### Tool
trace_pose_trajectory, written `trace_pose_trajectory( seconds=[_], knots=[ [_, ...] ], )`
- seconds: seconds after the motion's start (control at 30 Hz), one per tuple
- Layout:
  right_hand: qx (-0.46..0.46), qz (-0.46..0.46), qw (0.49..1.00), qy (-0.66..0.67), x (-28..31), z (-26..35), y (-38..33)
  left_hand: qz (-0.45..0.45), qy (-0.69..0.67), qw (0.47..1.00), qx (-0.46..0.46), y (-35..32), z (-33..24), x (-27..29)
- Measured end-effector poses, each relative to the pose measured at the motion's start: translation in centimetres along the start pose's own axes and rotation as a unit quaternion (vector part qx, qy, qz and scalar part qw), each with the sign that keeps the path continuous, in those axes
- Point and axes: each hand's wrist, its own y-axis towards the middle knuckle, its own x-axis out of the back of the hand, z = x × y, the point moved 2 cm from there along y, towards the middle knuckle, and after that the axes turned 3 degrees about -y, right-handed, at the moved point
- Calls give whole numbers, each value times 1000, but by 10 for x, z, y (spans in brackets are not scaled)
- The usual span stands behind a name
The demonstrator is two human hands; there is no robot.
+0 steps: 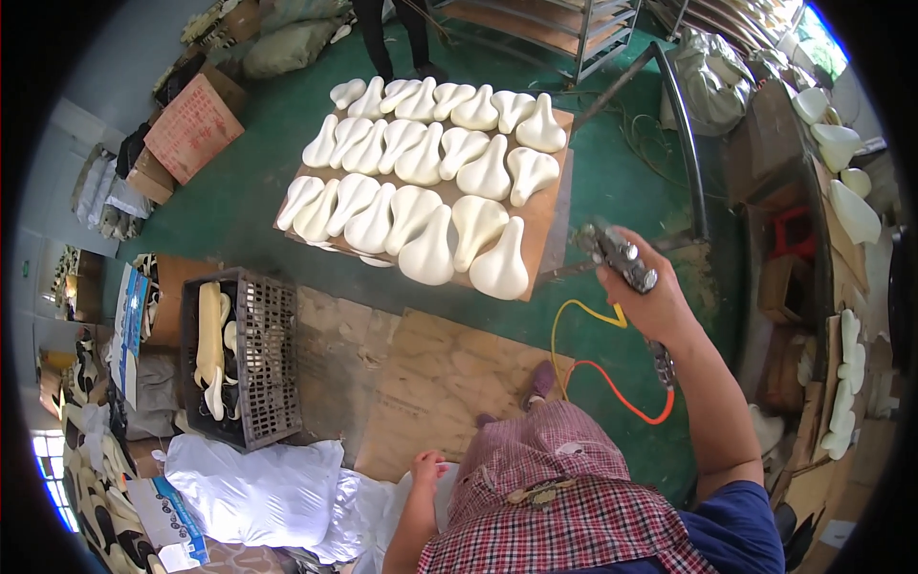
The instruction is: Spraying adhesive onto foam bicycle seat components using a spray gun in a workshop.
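Note:
My right hand point(655, 297) is closed round a metal spray gun point(622, 256), raised beside the right edge of a board. A yellow hose point(574, 308) and an orange-red hose point(622, 407) trail below it; the orange-red one meets the gun's lower end. Rows of white bicycle saddles point(478, 225) lie on the brown board point(545, 225), most with their narrow noses pointing up or down. The nearest saddle to the gun is the front right one point(502, 263). My left hand point(427, 469) hangs low beside my checked apron point(545, 459), its fingers loosely bent and apart, holding nothing visible.
A black plastic crate point(268, 359) with pale saddle pieces stands at the left, white sacks point(253, 488) below it. Flattened cardboard point(411, 383) covers the floor before me. A bent metal frame point(684, 143) and shelves with saddles point(846, 210) stand right. Another person's legs point(382, 38) show beyond the board.

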Motion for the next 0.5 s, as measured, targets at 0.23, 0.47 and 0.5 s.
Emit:
trace_pose_trajectory(
  seconds=[0.23, 0.47, 0.5],
  knots=[
    [29, -40, 998, 25, 25, -19, 33, 14, -4, 1000, -8, 2, -6, -28],
    [-20, -48, 997, 59, 52, -42, 23, 27, 10, 1000, -11, -3, -22, -48],
    [-34, -19, 997, 64, 51, -40, 19, 24, 17, 1000, -9, -4, -24, -51]
  ],
)
